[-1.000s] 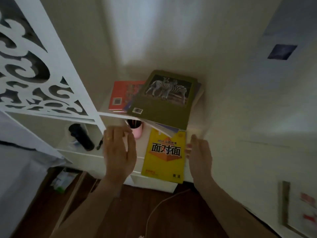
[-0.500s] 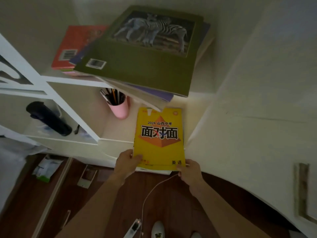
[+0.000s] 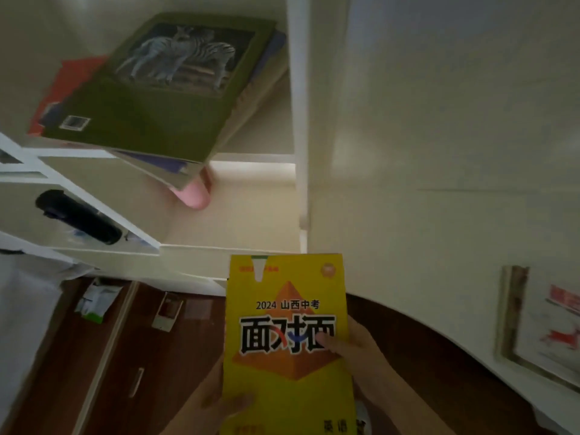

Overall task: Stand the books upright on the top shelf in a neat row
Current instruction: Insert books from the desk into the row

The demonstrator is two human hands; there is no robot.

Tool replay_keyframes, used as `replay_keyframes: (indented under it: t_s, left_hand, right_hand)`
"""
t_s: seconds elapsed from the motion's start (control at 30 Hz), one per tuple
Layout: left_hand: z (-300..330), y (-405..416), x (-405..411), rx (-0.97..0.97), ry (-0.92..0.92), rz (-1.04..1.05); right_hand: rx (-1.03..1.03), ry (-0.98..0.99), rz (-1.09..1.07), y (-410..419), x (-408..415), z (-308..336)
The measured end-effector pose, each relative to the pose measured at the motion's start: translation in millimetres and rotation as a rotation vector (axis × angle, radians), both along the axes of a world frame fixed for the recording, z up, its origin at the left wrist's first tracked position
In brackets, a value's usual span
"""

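Observation:
A yellow book (image 3: 287, 365) with black Chinese lettering is held clear of the shelf unit, above the dark wood floor. My left hand (image 3: 216, 400) grips its lower left edge, thumb on the cover. My right hand (image 3: 354, 356) holds its right edge, thumb pressed on the lettering. On the top shelf (image 3: 251, 157) a green book with a zebra picture (image 3: 163, 86) lies flat on a messy pile, overhanging the shelf's front edge. A red book (image 3: 70, 80) lies under it at the left, with purple and pale books beneath.
A pink pen cup (image 3: 194, 196) stands on the lower shelf under the overhanging pile. A black bottle (image 3: 78, 216) lies in the left compartment. A white upright panel (image 3: 298, 105) borders the shelves on the right. Paper scraps (image 3: 94, 304) lie on the floor.
Both hands took the yellow book from the lower shelf by its near edge and pulled it out towards me. It is now off the shelf, and the view has shifted left and down.

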State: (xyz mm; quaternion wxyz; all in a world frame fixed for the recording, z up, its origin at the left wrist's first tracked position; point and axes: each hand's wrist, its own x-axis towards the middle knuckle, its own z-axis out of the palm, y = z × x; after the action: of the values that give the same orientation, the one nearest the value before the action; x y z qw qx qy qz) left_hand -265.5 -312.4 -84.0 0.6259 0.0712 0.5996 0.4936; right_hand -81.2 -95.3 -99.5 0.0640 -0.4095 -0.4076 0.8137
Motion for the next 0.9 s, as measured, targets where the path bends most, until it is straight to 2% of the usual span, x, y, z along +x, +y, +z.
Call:
replay_keyframes:
  t_s: [0.03, 0.1, 0.23, 0.33, 0.43, 0.6, 0.73, 0.8, 0.9]
  left_hand:
    - [-5, 16, 14, 0.001, 0.025, -0.027]
    - [-18, 64, 32, 0.018, 0.194, -0.011]
    - [-30, 181, 55, 0.203, 0.466, -0.086]
    - [-29, 251, 68, 0.193, 0.684, -0.075]
    - [-33, 290, 72, 0.184, 0.741, -0.074]
    - [-40, 305, 77, 0.177, 0.702, -0.059]
    - [-26, 274, 84, 0.175, 0.766, -0.096]
    - [5, 249, 85, 0.168, 0.778, -0.097]
    - [85, 215, 65, 0.222, 0.869, -0.085]
  right_hand:
    - [0.035, -0.018, -0.049, 7, 17, 0]
    - [0.152, -0.073, -0.163, 36, 43, 4]
    - [0.426, -0.099, -0.294, 119, 73, 20]
    - [0.540, -0.085, -0.311, 171, 94, 26]
    - [0.598, -0.073, -0.283, 194, 104, 26]
    - [0.596, -0.064, -0.242, 205, 112, 22]
    - [0.609, -0.074, -0.183, 195, 122, 35]
    - [0.619, -0.045, -0.123, 186, 119, 64]
    - [0.702, 0.069, -0.016, 172, 94, 142]
